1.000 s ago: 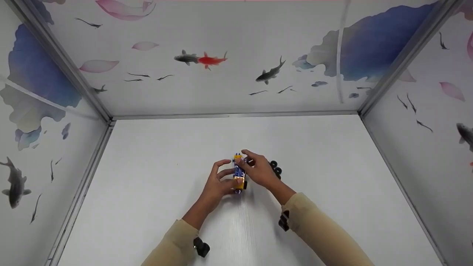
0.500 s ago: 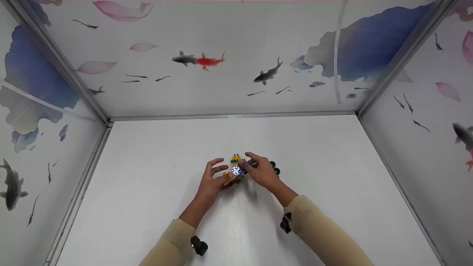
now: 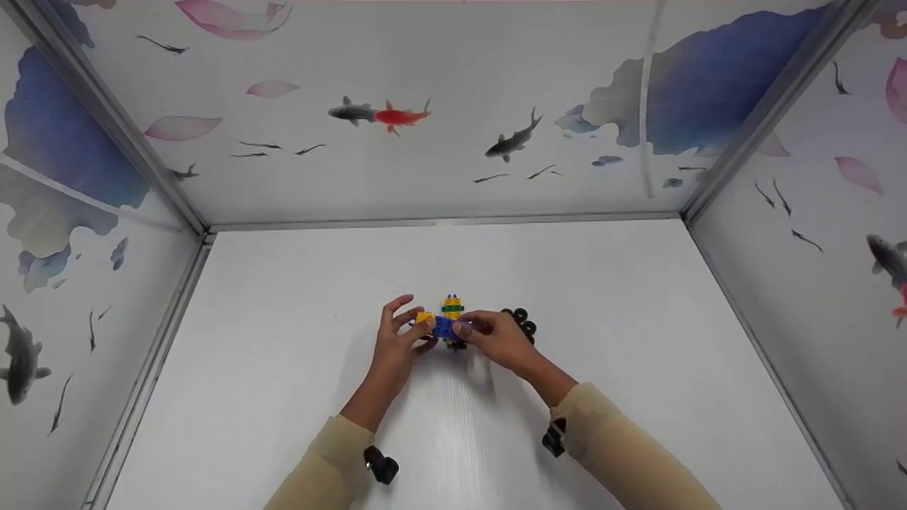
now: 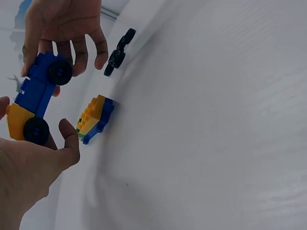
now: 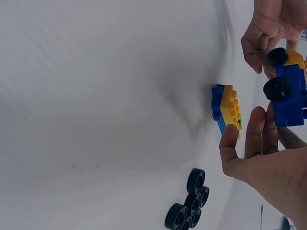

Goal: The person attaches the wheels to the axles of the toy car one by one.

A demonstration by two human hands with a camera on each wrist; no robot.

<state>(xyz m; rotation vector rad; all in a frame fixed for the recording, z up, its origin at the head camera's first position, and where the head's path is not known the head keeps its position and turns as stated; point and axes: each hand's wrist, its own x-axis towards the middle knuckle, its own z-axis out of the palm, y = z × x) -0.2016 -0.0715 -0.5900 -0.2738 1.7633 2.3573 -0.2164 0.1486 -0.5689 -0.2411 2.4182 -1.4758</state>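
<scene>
Both hands hold a toy car [image 3: 444, 327] of blue and yellow building blocks, raised over the table. My left hand [image 3: 397, 343] grips its yellow end, and my right hand [image 3: 502, 340] pinches the blue end with thumb and fingers. In the left wrist view the car [image 4: 38, 88] shows two black wheels along its near side. Behind and below it, a second block build [image 3: 453, 306], yellow and green on top, rests on the table. The right wrist view shows the blue underside of that second build [image 5: 217, 103].
Several loose black wheels [image 3: 528, 326] lie in a cluster on the white table [image 3: 283, 368], just right of my right hand. Walls with painted fish and petals [image 3: 468, 177] enclose the table at the back and both sides.
The toy car has turned from pointing away to lying crosswise between the hands. My left hand has shifted left with its yellow end, and the second build has come into view.
</scene>
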